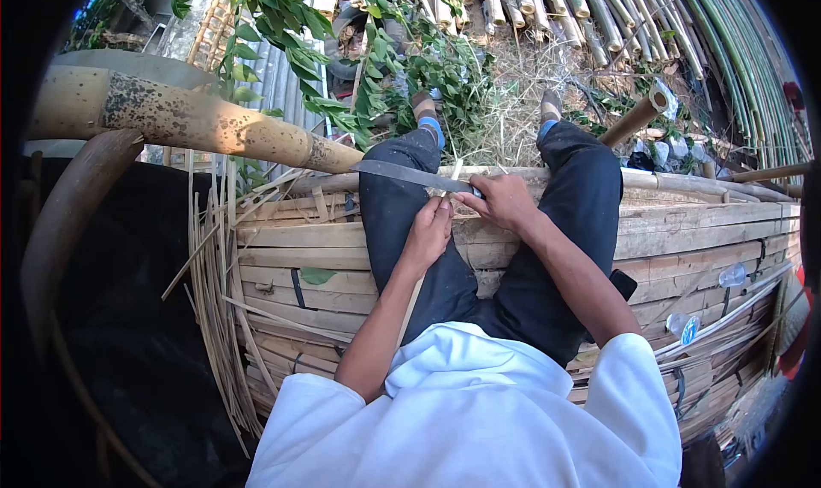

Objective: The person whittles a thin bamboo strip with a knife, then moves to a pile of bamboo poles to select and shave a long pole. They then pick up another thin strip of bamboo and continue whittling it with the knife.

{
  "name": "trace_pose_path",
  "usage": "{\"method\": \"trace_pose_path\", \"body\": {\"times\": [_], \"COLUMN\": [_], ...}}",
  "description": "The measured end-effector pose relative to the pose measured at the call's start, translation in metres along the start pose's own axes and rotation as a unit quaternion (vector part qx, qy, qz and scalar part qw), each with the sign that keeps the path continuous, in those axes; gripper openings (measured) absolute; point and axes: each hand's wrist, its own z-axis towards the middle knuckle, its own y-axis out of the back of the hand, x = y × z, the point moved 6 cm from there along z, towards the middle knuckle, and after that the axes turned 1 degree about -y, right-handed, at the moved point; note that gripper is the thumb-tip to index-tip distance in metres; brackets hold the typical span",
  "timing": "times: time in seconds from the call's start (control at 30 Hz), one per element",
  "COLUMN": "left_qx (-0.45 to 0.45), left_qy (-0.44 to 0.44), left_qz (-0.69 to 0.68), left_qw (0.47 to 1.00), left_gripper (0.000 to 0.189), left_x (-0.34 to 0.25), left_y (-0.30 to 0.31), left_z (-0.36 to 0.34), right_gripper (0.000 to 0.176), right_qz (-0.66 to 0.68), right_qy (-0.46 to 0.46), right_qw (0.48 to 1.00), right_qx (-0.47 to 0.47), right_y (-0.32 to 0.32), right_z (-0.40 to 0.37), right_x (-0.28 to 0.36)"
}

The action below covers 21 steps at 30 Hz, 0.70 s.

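Note:
My right hand [505, 201] is closed around the handle of a long-bladed knife [402, 174], whose blade points left across my knees. In my left hand [431, 229] a thin bamboo strip [410, 310] is pinched between thumb and fingers. The strip's lower part runs down along my left forearm toward my shirt, and its upper end passes by the blade near the handle. Both hands are close together above my lap. Whether the edge is cutting into the strip, I cannot make out.
I sit on a bamboo slat platform [299, 257]. Long split strips [224, 317] lie at its left. A thick bamboo pole [205, 122] crosses at upper left, beside leafy branches [299, 52]. Bamboo poles [599, 13] are stacked ahead. Plastic cups [682, 326] lie at right.

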Motion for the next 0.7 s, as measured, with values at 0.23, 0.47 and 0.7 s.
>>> {"method": "trace_pose_path", "body": {"times": [0.23, 0.47, 0.7], "left_qx": [0.024, 0.041, 0.02], "left_qy": [0.002, -0.023, -0.02], "left_qz": [-0.005, -0.029, 0.002], "left_qw": [1.0, 0.998, 1.0], "left_gripper": [0.027, 0.031, 0.027], "left_x": [0.001, 0.001, 0.005], "left_y": [-0.002, 0.002, 0.001], "left_z": [-0.004, -0.024, -0.008], "right_gripper": [0.057, 0.068, 0.054], "right_qz": [-0.046, -0.03, 0.143], "right_qy": [0.002, -0.22, -0.153], "right_qw": [0.998, 0.974, 0.978], "right_qx": [0.037, 0.047, -0.024], "right_y": [-0.003, 0.011, 0.016], "right_z": [0.002, 0.019, 0.008], "right_x": [-0.003, -0.062, -0.034]}}
